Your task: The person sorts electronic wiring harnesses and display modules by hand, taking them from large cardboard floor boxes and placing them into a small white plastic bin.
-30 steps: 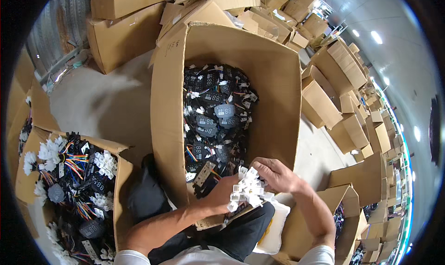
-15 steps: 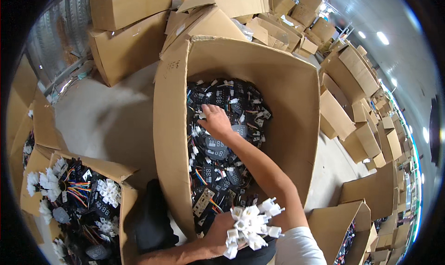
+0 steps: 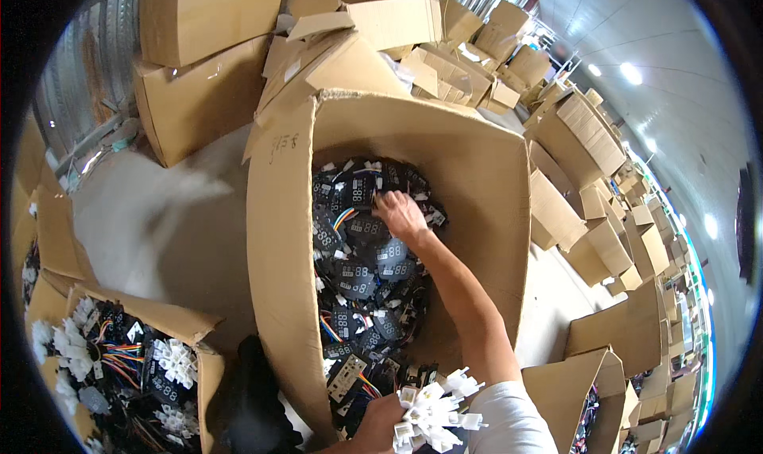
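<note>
My left hand (image 3: 377, 424) is closed around a bunch of white plug connectors (image 3: 433, 414) at the lower middle, heads fanning outward. Beneath them the wires are hidden by the hand. My right hand (image 3: 403, 214) reaches deep into a large cardboard box (image 3: 280, 239), its fingers bent down at the far part of the pile; what they pinch is hidden. Filling the box are black display circuit boards (image 3: 355, 279) with white digit segments, small white plugs and coloured wires. One tan board (image 3: 346, 378) lies near the box's near end, close to my left hand.
At the lower left, a smaller open carton (image 3: 208, 390) holds more boards and bundled white connectors (image 3: 175, 362). Stacked cardboard boxes (image 3: 208, 17) stand behind on the left. Rows of open cartons (image 3: 584, 140) line the right side. A dark-clothed leg (image 3: 253, 398) is between the two near boxes.
My right hand has moved right and slightly down within the big box, its fingers now more curled. My left hand and the connector bunch have dropped slightly. The whole view has shifted.
</note>
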Tool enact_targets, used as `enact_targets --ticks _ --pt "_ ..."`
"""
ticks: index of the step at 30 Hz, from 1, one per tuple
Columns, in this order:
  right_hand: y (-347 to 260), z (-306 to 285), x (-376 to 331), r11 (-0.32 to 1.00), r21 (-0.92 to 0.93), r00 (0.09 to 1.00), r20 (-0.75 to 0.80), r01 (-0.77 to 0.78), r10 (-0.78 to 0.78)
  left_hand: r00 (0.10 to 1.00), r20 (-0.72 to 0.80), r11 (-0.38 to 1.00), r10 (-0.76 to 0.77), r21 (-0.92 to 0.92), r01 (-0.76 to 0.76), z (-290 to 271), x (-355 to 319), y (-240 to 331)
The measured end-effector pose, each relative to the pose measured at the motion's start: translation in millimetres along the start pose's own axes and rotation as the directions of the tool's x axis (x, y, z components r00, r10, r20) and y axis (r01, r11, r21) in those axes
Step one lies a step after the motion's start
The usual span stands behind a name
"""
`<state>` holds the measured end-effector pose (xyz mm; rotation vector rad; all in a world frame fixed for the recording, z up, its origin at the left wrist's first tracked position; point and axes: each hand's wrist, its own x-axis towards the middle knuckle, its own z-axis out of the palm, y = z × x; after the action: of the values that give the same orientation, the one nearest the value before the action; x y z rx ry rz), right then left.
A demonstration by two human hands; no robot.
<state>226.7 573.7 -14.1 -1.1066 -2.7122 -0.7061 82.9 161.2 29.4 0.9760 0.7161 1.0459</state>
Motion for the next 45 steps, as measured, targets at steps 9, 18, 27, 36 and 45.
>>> enact_targets --ticks 9,18,27,36,45 --pt "-40.9 -41.1 -8.9 0.998 -0.057 0.977 0.214 -0.004 0.016 0.945 0.125 0.923 0.303 0.209 -0.324 -9.2 8.1 36.6" --pt "-58.7 -192.5 -39.5 0.621 0.748 0.916 -0.047 -0.232 0.399 0.894 -0.061 0.888 0.443 0.167 -0.429 -3.5 17.2 48.3" --pt "-40.4 -290.2 -116.7 0.607 0.740 0.925 0.051 -0.289 0.377 0.912 -0.201 0.929 0.359 0.175 -0.327 -7.4 37.5 49.5" --pt "-43.1 -299.2 -178.1 0.816 0.534 0.971 0.043 -0.220 0.234 0.871 -0.265 0.910 0.414 0.131 -0.393 -13.9 40.7 53.1" --pt "-107.4 -346.8 -168.7 0.723 0.633 0.958 0.126 -0.277 0.257 0.790 -0.202 0.778 0.579 0.427 -0.461 -25.9 38.2 57.9"
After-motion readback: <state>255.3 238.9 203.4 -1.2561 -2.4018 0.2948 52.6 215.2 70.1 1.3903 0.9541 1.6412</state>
